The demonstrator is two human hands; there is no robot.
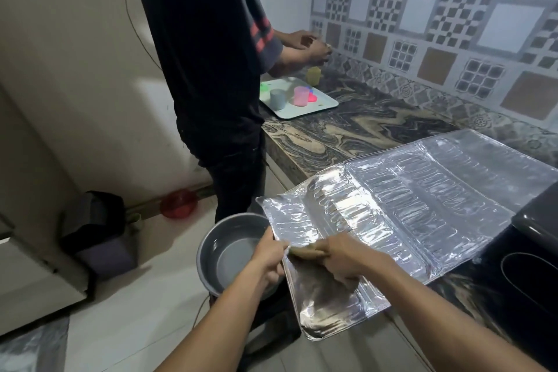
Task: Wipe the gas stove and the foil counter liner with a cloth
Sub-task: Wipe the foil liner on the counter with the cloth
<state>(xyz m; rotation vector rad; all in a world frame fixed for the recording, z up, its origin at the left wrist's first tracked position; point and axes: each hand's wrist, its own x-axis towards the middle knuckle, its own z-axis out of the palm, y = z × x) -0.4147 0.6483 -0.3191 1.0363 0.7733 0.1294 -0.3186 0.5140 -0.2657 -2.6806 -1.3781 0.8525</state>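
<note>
**A:** Looking at the near end first. Left hand [269, 254] pinching the loose edge of the foil liner [392, 205], fingers curled tight on the rim, keeping that overhanging flap taut. Right hand [341, 260] just beside it, curled round a bunched brownish cloth [305, 251] and pressing it down onto the foil.

**B:** So where's the rest of the foil heading from there?

**A:** Running up and to the right, long axis diagonal, from the flap hanging off the counter [347, 130] out toward the patterned wall. Nearly all the unwiped sheet lying beyond the right hand, away from the body. Guessing the stroke wants to go outward along that axis, with the left pinch as anchor.

**B:** And the stove?

**A:** Black gas stove [525, 266] sitting at the far right, touching or overlapping the foil's right edge, hard to say which. Closer to the right hand, no question. Looking untouched for now.

**B:** Anything in the way?

**A:** Grey basin [229, 254] sitting low under the left hand. Farther back, a second person [205, 69] working over a tray of cups [323, 107], well apart from the foil.
</note>
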